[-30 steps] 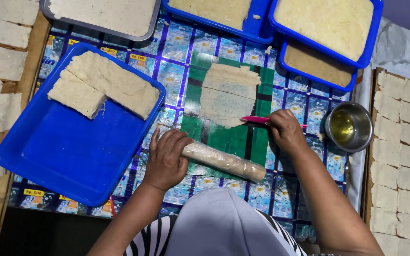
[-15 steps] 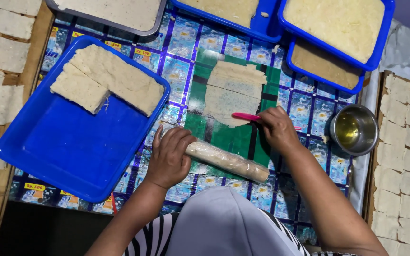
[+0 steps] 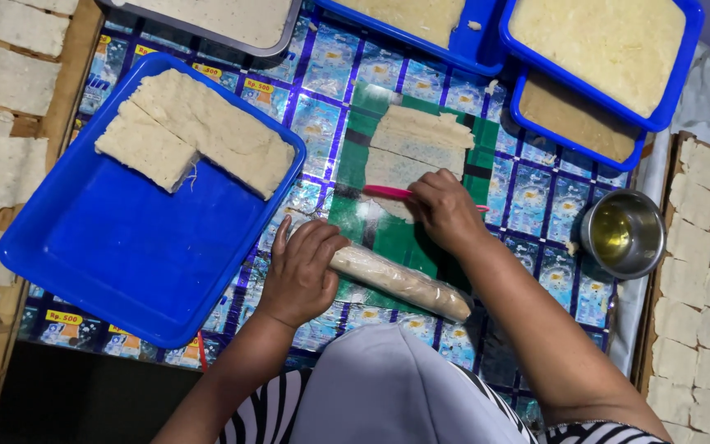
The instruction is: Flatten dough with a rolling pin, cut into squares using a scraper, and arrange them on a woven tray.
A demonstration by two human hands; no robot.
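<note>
A person is working dough at a foil-covered table; the left hand (image 3: pixel 301 271) is lying flat, fingers loosely spread, on the near end of a wrapped rolling pin (image 3: pixel 400 282), pressing rather than gripping it; the right hand (image 3: pixel 445 210) is closing narrowly around a thin pink tool (image 3: pixel 388 191), holding its tip to the lower edge of a flattened dough sheet (image 3: pixel 417 148) that is lying on a green mat (image 3: pixel 396 242) just beyond both hands. The work looks best done with the pink tool kept low and flat against the mat, easing under the thin sheet so it is not tearing, while the left hand is steadying the pin so it is not rolling off; to the left of the left hand a blue tray (image 3: pixel 117 247) is holding two pale slabs (image 3: pixel 199 131); to the right of the right hand a small steel bowl (image 3: pixel 624 234) of oil is sitting near.
</note>
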